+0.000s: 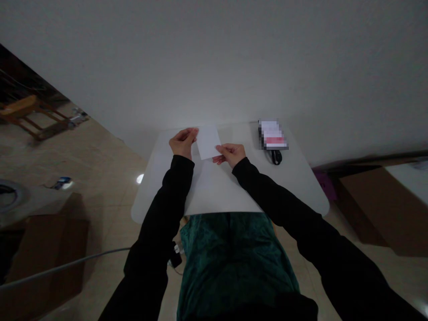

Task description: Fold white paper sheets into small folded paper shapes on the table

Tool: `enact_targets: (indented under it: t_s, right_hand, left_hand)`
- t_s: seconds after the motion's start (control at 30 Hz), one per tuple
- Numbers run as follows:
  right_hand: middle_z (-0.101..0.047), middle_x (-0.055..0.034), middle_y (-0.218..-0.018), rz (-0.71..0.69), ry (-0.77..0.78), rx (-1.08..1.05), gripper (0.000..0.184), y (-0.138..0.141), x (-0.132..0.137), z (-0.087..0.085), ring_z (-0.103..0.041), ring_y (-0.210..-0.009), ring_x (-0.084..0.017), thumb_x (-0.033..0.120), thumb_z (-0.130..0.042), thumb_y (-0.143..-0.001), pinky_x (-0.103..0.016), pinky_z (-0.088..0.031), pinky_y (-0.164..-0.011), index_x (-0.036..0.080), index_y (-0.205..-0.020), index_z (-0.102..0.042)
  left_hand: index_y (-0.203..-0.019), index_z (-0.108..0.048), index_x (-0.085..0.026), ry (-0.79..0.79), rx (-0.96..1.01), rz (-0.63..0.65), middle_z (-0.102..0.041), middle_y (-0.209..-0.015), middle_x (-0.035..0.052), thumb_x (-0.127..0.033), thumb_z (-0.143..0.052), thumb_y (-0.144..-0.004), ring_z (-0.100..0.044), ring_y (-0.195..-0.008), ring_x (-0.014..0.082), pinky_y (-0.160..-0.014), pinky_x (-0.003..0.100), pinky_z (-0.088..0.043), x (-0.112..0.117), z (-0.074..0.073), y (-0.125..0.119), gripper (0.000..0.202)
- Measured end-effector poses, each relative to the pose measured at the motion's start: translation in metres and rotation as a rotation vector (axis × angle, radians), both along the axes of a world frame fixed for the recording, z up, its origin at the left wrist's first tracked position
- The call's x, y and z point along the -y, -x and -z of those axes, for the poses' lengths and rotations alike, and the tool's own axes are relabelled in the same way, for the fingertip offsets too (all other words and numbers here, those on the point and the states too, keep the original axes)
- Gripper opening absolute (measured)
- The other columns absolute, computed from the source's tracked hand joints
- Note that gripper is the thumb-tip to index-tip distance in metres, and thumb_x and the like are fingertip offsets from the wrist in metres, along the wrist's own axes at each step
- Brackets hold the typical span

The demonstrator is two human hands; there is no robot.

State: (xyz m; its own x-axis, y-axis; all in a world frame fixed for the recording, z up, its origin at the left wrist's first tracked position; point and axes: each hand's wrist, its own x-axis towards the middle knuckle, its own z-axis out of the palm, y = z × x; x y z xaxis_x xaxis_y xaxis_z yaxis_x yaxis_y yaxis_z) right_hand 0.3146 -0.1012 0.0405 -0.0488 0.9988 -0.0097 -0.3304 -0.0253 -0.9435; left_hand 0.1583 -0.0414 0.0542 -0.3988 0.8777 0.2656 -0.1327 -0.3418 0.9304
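Note:
A small white sheet of paper is held up just above the white table. My left hand pinches its left edge near the upper corner between thumb and fingers. At the lower right corner, my right hand grips the sheet, thumb on top and fingers underneath. The sheet looks blank and flat, tilted slightly. Both hands are over the far half of the table, close to the wall.
On the table's right side lies a blurred-out item with a white and red face, with a black looped cord below it. A grey wall rises behind. Cardboard boxes stand right and left; a wooden stool is far left.

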Motion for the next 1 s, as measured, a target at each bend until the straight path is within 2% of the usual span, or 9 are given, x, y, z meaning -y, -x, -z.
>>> enact_targets:
  t_s: [0.13,0.37,0.47,0.53,0.67,0.77,0.87,0.93,1.0]
  right_hand:
    - [-0.068,-0.0056,-0.053,0.069,-0.02,0.04,0.046,-0.001,-0.001,0.0,-0.065,-0.046,-0.017,0.057,-0.081,-0.06,-0.029,-0.055,-0.046,0.015,-0.068,-0.065]
    - [-0.068,-0.004,-0.055,0.07,-0.073,0.061,0.056,-0.003,-0.003,0.003,-0.063,-0.046,-0.015,0.07,-0.077,-0.051,-0.029,-0.053,-0.047,0.018,-0.066,-0.063]
    - [-0.067,-0.0039,-0.055,0.089,-0.107,0.15,0.055,-0.008,-0.005,0.005,-0.061,-0.046,-0.016,0.072,-0.07,-0.061,-0.031,-0.052,-0.046,0.019,-0.068,-0.062]
    - [-0.064,-0.0036,-0.056,0.183,-0.206,0.341,0.051,-0.015,-0.007,0.005,-0.06,-0.049,-0.016,0.07,-0.061,-0.073,-0.032,-0.051,-0.05,0.019,-0.066,-0.062]
    - [-0.067,-0.0076,-0.077,0.553,-0.493,0.702,0.045,-0.03,-0.012,0.005,-0.062,-0.07,-0.017,0.058,-0.052,-0.085,-0.03,-0.05,-0.061,0.02,-0.064,-0.063]
    - [-0.07,-0.006,-0.083,0.54,-0.476,0.653,0.04,-0.039,-0.02,0.009,-0.061,-0.062,-0.015,0.053,-0.049,-0.089,-0.029,-0.049,-0.055,0.019,-0.085,-0.071]
    - [-0.071,-0.0032,-0.077,0.441,-0.415,0.663,0.039,-0.044,-0.027,0.016,-0.058,-0.051,-0.014,0.049,-0.05,-0.089,-0.03,-0.049,-0.054,0.02,-0.098,-0.073]
    - [-0.072,-0.0036,-0.077,0.376,-0.46,0.756,0.035,-0.045,-0.031,0.019,-0.063,-0.058,-0.017,0.046,-0.051,-0.09,-0.03,-0.051,-0.061,0.02,-0.094,-0.074]
    - [-0.075,-0.0053,-0.084,0.3,-0.562,0.842,0.032,-0.044,-0.031,0.02,-0.067,-0.071,-0.019,0.042,-0.051,-0.091,-0.031,-0.052,-0.069,0.021,-0.092,-0.075]
  left_hand:
    - [-0.072,-0.072,-0.019,0.007,0.034,0.009,-0.072,-0.074,0.0011,-0.036,-0.086,-0.057,-0.061,-0.059,0.0071,-0.056,0.02,-0.052,-0.001,0.0,0.0,0.026]
    - [-0.072,-0.07,-0.021,0.033,0.082,0.012,-0.072,-0.078,0.0007,-0.032,-0.085,-0.062,-0.062,-0.061,0.0059,-0.058,0.019,-0.054,-0.002,0.001,-0.001,0.021]
    - [-0.072,-0.069,-0.02,0.009,0.078,0.034,-0.07,-0.075,-0.0001,-0.033,-0.085,-0.061,-0.062,-0.061,0.0062,-0.058,0.02,-0.054,0.0,0.001,-0.003,0.023]
    - [-0.071,-0.067,-0.02,-0.014,0.081,0.061,-0.068,-0.071,-0.0012,-0.034,-0.086,-0.059,-0.06,-0.058,0.0058,-0.056,0.02,-0.054,0.001,0.004,-0.006,0.027]
    - [-0.072,-0.064,-0.018,0.01,0.049,0.165,-0.065,-0.065,-0.0023,-0.038,-0.086,-0.058,-0.057,-0.054,0.0066,-0.056,0.021,-0.053,-0.002,0.015,-0.012,0.033]
    - [-0.072,-0.061,-0.018,0.046,-0.095,0.234,-0.065,-0.065,0.0,-0.039,-0.082,-0.063,-0.061,-0.057,0.0106,-0.063,0.027,-0.055,-0.004,0.023,-0.011,0.031]
    - [-0.086,-0.063,-0.019,-0.093,-0.418,0.076,-0.071,-0.095,0.0086,-0.036,-0.076,-0.072,-0.067,-0.088,0.0185,-0.085,0.036,-0.054,0.003,0.02,-0.009,0.026]
    - [-0.102,-0.064,-0.02,-0.24,-0.706,-0.021,-0.065,-0.125,0.0125,-0.034,-0.074,-0.076,-0.059,-0.118,0.024,-0.104,0.042,-0.043,0.012,0.012,-0.008,0.031]
    - [-0.111,-0.065,-0.023,-0.342,-0.952,0.053,-0.06,-0.135,0.0108,-0.033,-0.07,-0.081,-0.051,-0.129,0.0261,-0.114,0.047,-0.029,0.019,0.005,-0.01,0.032]
